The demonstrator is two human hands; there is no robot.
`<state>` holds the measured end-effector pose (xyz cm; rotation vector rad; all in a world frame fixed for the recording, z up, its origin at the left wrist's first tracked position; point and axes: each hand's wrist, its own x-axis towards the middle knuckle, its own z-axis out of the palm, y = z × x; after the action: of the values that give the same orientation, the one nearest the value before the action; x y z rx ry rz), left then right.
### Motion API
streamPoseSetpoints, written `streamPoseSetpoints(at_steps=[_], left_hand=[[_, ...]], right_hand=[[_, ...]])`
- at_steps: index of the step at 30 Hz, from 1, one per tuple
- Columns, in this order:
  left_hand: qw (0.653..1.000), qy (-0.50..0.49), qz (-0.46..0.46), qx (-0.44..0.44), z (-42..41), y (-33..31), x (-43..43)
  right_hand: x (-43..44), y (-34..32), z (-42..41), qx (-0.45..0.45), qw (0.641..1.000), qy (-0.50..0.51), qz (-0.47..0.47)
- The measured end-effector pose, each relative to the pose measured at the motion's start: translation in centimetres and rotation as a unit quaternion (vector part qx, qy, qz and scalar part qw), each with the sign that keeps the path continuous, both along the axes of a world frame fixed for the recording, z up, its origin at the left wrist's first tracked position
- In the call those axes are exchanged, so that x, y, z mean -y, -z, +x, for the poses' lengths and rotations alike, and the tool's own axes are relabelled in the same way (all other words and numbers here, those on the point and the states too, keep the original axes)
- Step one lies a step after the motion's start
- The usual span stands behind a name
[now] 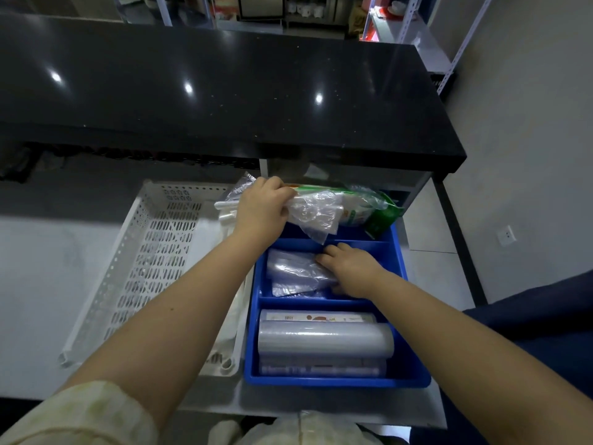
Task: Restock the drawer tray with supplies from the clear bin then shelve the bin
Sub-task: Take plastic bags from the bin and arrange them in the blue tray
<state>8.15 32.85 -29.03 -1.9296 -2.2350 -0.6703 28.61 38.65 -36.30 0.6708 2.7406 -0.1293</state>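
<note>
Over the blue plastic divided drawer tray [337, 382], you look mid-restock. Your left hand [261, 205] curls tightly round a crumpled bundle of clear plastic bags [316, 213] at the tray's back edge. Your right hand [351, 271], fingers loosely extended, rests on flat clear pouches [288, 273] in the middle-left compartment. Next, the bundle probably needs seating in a rear compartment.

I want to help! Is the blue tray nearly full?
Partly. Rolls of wrap already fill the front compartment of the blue tray. The left hand grips a bundle of plastic bags at the back; the right hand rests on clear bags in the middle compartment. Shelving the bin is left.
</note>
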Motion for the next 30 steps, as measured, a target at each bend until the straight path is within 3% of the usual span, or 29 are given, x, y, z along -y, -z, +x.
streamPoseSetpoints(at_steps=[8,13,21,30], left_hand=[[1.0,-0.02,0.005,0.016,-0.4,-0.4,-0.9],[1.0,-0.019,-0.001,0.016,-0.5,-0.6,-1.2],[1.0,0.0,-0.007,0.009,0.0,-1.1,-0.3],[0.998,0.056,-0.01,0.013,1.7,-0.8,1.8]], right_hand=[[0.1,0.1,-0.5,-0.001,0.996,-0.053,0.07],[0.6,-0.4,0.0,-0.104,0.984,-0.088,0.115],[2.0,-3.0,1.3,-0.255,0.96,-0.006,0.113],[5.5,-5.1,4.6,-0.252,0.954,0.096,0.128]])
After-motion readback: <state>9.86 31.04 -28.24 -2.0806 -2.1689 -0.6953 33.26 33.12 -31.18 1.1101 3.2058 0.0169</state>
